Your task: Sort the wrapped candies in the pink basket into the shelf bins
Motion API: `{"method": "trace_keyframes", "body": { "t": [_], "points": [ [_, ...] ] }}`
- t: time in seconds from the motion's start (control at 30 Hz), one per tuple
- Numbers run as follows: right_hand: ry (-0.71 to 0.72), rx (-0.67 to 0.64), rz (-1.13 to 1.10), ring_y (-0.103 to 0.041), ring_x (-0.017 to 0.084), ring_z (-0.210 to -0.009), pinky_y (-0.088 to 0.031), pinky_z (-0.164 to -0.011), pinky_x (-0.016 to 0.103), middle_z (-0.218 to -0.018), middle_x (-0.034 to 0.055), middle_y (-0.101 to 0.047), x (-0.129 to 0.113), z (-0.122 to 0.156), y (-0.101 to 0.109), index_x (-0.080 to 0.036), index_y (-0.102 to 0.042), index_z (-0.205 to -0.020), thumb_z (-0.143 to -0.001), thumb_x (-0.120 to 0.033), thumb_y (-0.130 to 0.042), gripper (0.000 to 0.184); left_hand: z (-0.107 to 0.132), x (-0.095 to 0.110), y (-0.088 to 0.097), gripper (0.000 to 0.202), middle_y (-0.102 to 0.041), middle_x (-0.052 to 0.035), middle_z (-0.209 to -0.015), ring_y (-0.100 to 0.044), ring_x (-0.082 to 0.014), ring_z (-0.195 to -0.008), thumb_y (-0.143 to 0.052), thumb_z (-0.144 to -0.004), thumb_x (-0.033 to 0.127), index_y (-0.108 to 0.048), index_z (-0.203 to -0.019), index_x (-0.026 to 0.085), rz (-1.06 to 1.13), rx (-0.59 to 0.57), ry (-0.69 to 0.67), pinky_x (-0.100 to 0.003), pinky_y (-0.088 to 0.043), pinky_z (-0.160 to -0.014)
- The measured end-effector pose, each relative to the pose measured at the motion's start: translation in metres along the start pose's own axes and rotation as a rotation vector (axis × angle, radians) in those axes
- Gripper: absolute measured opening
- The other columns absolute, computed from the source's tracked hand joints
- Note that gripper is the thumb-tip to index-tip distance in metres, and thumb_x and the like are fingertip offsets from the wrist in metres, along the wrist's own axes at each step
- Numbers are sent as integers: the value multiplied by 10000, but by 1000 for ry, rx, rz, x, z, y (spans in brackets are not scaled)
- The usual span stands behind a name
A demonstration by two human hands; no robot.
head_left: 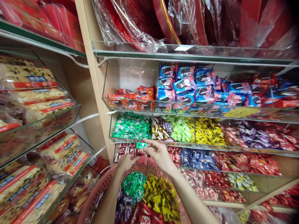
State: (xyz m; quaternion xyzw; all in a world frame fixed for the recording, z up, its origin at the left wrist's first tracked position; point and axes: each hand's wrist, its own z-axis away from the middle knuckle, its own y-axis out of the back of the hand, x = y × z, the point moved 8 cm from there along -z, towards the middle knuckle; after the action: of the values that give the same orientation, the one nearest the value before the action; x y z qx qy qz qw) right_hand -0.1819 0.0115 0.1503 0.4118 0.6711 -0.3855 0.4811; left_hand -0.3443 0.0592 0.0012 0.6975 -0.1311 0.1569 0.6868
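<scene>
My right hand pinches a small green-wrapped candy between thumb and fingers, just in front of the shelves and above the far rim of a pink basket. My left hand is closed at that far rim, its fingertips partly hidden. The pink perforated plastic basket stands below both forearms. Inside it lie green-wrapped candies, yellow-wrapped candies, red packets and purple-wrapped candies. Beyond my hands, a clear bin holds a heap of matching green candies.
Right of the green heap are light-green packets and yellow candies. Blue-and-pink cookie packs fill the bin above, under a glass shelf edge. Bagged pastries line shelves at left, past a wooden upright.
</scene>
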Motion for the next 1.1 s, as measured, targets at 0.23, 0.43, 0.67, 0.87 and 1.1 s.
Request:
{"method": "trace_keyframes", "body": {
  "t": [0.23, 0.43, 0.67, 0.87, 1.1],
  "points": [
    [-79, 130, -112, -658, 195, -804, -493, -802, 333, -772, 19, -676, 22, 47, 12, -193, -613, -1061, -666, -374, -701, 444, 0, 0, -1, 486, -697, -38, -917, -615, -195, -851, -362, -795, 632, -663, -882, 261, -60, -18, 7, -217, -339, -623],
    [-78, 173, -47, -645, 230, -894, -486, -816, 343, -853, 50, -681, 31, 62, 21, -200, -616, -1063, -694, -381, -675, 416, 1, 2, 2, 474, -691, -38, -861, -608, -172, -797, -360, -804, 608, -649, -792, 234, -73, 3, 23, -208, -304, -584],
    [-91, 134, 104, -632, 219, -848, -478, -819, 346, -849, 34, -661, 59, 63, 25, -228, -624, -1084, -738, -260, -609, 348, 4, 5, 5, 555, -676, -28, -801, -585, -155, -740, -349, -757, 691, -645, -779, 222, -42, -4, 45, -206, -282, -576],
    [-157, -6, 203, -514, 230, -1117, -351, -1000, 366, -1176, 27, -584, 91, 59, 6, -263, -542, -1212, -660, -178, -658, 570, 6, 6, 6, 573, -672, -22, -805, -579, -156, -724, -334, -746, 716, -630, -759, 225, -53, -6, 41, -208, -264, -567],
    [-195, -8, 284, -273, 201, -1323, -192, -1094, 339, -1420, 52, -349, 104, 65, 18, -217, -321, -1375, -685, -277, -660, 772, 5, 3, 4, 565, -675, -19, -807, -579, -149, -739, -356, -745, 708, -632, -798, 218, -36, -7, 64, -208, -262, -577]
  ]
}}
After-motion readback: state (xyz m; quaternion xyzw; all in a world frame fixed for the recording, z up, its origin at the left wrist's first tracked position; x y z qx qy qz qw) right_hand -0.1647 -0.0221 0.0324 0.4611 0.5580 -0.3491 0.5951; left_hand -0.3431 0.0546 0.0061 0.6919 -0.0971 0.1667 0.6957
